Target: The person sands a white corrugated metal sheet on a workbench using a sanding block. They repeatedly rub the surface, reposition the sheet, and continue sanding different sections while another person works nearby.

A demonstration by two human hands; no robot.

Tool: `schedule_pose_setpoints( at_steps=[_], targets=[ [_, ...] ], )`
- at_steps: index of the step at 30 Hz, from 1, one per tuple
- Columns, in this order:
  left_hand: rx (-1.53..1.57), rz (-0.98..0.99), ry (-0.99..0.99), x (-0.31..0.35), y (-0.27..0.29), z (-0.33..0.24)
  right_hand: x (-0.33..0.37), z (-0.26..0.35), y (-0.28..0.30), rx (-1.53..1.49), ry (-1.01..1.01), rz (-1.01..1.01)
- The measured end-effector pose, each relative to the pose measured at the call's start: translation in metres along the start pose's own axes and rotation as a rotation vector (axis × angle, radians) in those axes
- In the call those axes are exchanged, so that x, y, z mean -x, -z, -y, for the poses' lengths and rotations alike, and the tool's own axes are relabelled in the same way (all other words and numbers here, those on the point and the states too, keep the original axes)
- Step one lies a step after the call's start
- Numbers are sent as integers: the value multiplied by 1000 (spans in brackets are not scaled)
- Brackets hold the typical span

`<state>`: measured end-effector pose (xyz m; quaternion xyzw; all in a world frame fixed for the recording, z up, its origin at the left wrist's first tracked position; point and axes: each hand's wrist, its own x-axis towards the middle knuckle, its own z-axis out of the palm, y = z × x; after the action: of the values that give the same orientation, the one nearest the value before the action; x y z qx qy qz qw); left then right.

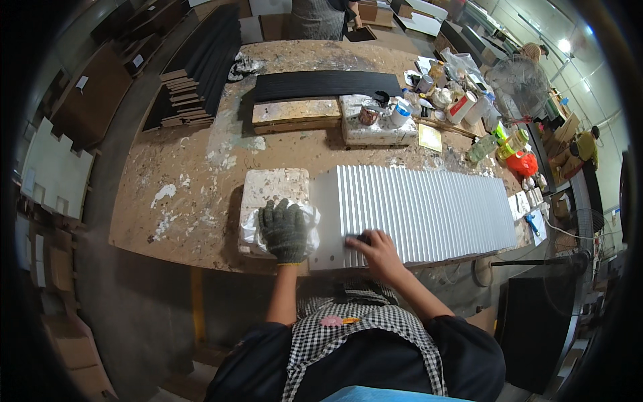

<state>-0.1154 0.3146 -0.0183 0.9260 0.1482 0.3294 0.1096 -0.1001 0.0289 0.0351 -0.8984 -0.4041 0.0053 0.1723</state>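
A silvery-white ribbed panel (pixel 429 211) lies across the near part of the workbench, its flat, unribbed end to the left. Close to where the ribs begin, my bare right hand (pixel 382 256) rests on the panel, its fingers closed on a small dark block (pixel 360 238) that they partly cover. My left hand (pixel 283 231), in a grey-green knitted glove, lies flat with fingers stretched out. Under it is a crumpled white cloth (pixel 312 220) on top of a stained white foam block (pixel 274 182). This block stands beside the panel's left end.
Black boards (pixel 201 67) are stacked at the far left of the workbench (pixel 181 161). Behind the panel lie a long black board (pixel 321 85), a wooden block (pixel 295 114) and a foam block (pixel 375 136) bearing cans. Bottles (pixel 482 149) and a fan (pixel 519 84) stand right; another person (pixel 318 20) stands beyond.
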Motion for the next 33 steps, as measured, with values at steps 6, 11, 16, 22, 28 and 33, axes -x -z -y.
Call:
schedule_pose_setpoints(
  at_steps=[6,11,16,22,28,33],
  targets=[
    [13,-23,-4,-1,2,-1,-124,-80,-49,148,-83,-241],
    [14,-36,-48,-1,-7,2,-200,-117,-46,114,-203,-328],
    [-32,12,-48,0,-10,4,-155,-96,-51,93,-224,-315],
    [-25,34,-9,-1,1,2,-18,-1,-20,10,-193,-159],
    [13,-34,-48,2,0,2,62,56,18,-231,-313,-20],
    [-22,-6,-56,2,-4,4,62,61,32,-367,-468,-149]
  ],
)
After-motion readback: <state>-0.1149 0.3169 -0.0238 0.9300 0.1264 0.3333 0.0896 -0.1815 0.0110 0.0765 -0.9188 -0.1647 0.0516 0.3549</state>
